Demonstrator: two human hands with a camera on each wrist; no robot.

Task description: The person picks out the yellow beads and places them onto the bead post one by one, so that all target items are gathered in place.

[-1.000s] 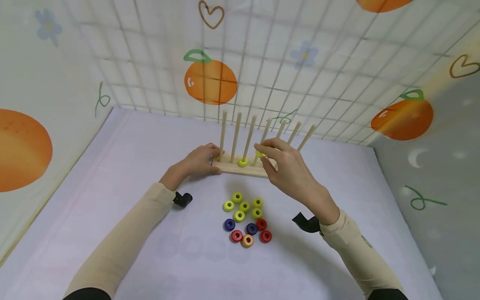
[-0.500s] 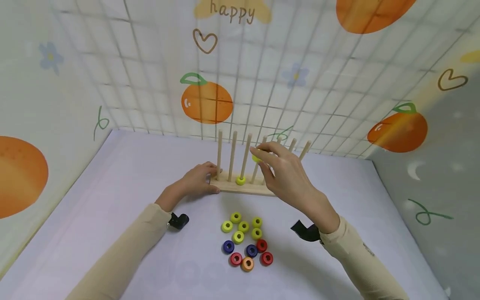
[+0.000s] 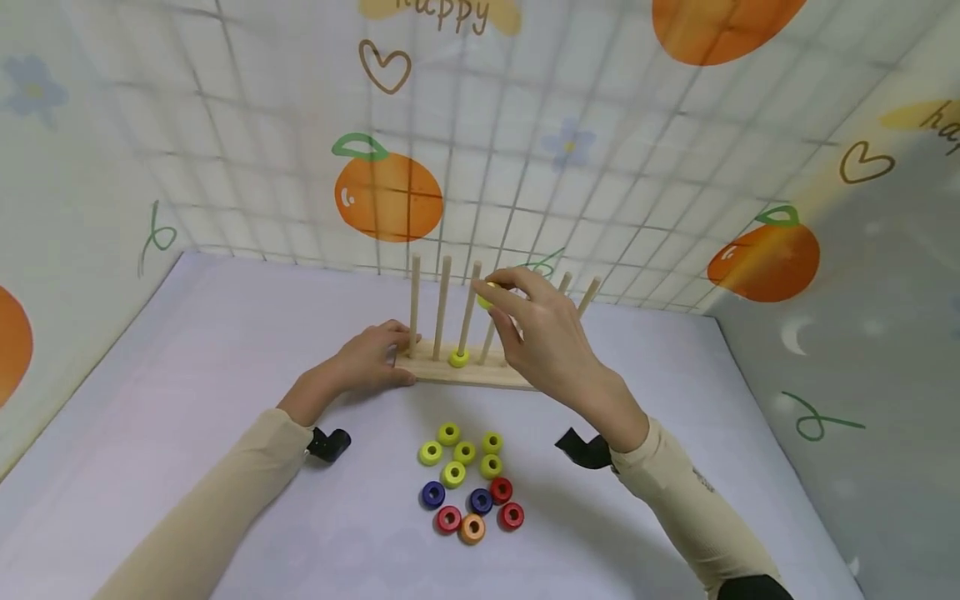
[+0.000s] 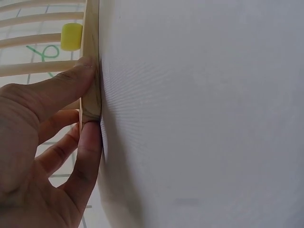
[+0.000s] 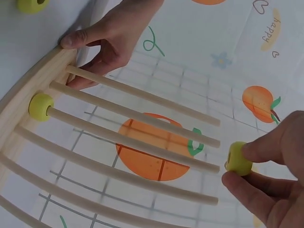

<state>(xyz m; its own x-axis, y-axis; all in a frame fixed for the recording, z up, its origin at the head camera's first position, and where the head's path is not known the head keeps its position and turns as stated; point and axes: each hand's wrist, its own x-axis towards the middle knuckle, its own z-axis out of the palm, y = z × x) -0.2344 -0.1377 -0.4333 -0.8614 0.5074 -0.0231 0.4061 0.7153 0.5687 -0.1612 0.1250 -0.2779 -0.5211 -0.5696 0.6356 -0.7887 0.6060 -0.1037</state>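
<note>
A wooden peg rack (image 3: 468, 375) stands at the back of the table with its row of pegs upright. My left hand (image 3: 369, 358) grips the left end of its base, the thumb in front and fingers around the end, as the left wrist view shows. One yellow bead (image 5: 41, 107) sits at the bottom of the third peg (image 5: 137, 141) from the left. Between thumb and fingers, my right hand (image 3: 551, 346) pinches another yellow bead (image 5: 239, 159). That bead is just off the third peg's tip in the right wrist view. My right hand hides some right-hand pegs in the head view.
In front of the rack lie loose yellow beads (image 3: 453, 475), several in a group. Closer to me are blue beads (image 3: 432, 495), red beads (image 3: 512, 517) and an orange bead (image 3: 472, 529). A patterned curtain (image 3: 300, 150) over a wire grid stands behind the rack.
My right hand has raised the pinched yellow bead from low beside the pegs to near the third peg's top. The left hand stays on the base. The head view has shifted.
</note>
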